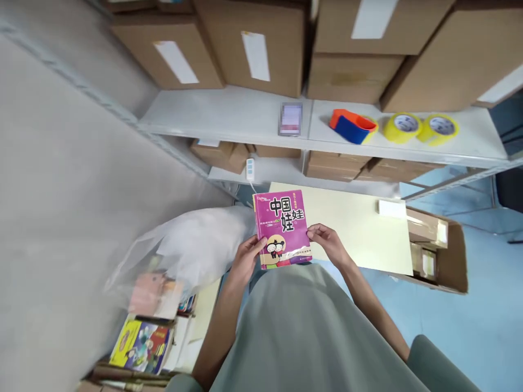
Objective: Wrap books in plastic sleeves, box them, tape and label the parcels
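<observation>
A purple picture book (286,228) with a cartoon pair and large Chinese characters on its cover is held up in front of my body. My left hand (247,255) grips its lower left edge, thumb on the cover and fingers behind. At the right edge, my right hand (326,239) pinches the book between thumb and fingers. The book looks closed, its cover facing me. Behind it lies a pale yellow board-like tabletop (351,228).
Ahead, a metal shelf (229,111) carries cardboard boxes (261,49), yellow tape rolls (402,127) and an orange-blue band (353,126). A power strip (250,170) hangs below. An open carton (455,256) stands right; a plastic bag (196,245) and stacked books (141,345) lie left.
</observation>
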{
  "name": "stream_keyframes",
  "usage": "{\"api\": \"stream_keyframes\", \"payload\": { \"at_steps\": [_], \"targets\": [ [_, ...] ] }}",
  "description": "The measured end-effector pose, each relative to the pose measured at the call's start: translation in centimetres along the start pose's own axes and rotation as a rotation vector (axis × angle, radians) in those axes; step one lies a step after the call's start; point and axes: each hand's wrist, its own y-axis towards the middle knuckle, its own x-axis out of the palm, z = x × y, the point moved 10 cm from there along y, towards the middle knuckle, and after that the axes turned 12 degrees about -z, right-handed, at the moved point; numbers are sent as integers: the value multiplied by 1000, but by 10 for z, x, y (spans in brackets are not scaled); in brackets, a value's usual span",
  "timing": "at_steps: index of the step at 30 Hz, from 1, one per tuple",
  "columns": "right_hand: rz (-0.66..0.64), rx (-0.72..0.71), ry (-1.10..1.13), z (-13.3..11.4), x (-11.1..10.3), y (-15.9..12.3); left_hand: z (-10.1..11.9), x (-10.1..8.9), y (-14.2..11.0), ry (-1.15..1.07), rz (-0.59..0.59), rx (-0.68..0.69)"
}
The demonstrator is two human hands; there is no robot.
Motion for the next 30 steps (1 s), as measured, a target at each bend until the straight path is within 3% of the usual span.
{"api": "stream_keyframes", "payload": {
  "at_steps": [5, 8, 11, 16, 20, 25, 27, 30],
  "targets": [
    [119, -58, 40, -31, -73, -14, 4, 73, 49, 53, -79, -33],
    [165, -90, 50, -39, -98, -19, 3, 97, 63, 81, -94, -43],
    [203, -124, 24, -40, -109, -22, 2, 106, 71, 118, -94, -42],
    [306, -191, -200, -48, -112, -30, -3, 98, 78, 178, -26, -48],
    [314, -276, -393, -67, -86, -32, -7, 97, 81, 281, 51, -4],
    [183, -85, -432, -43, -41, -7, -13, 133, 74, 583, -22, 157],
    [229, -29, -510, -34, -37, -1, -19, 145, 66, 792, 7, 189],
    [342, -17, -578, -29, -50, -1, -28, 161, 55, 965, -9, 222]
  ]
}}
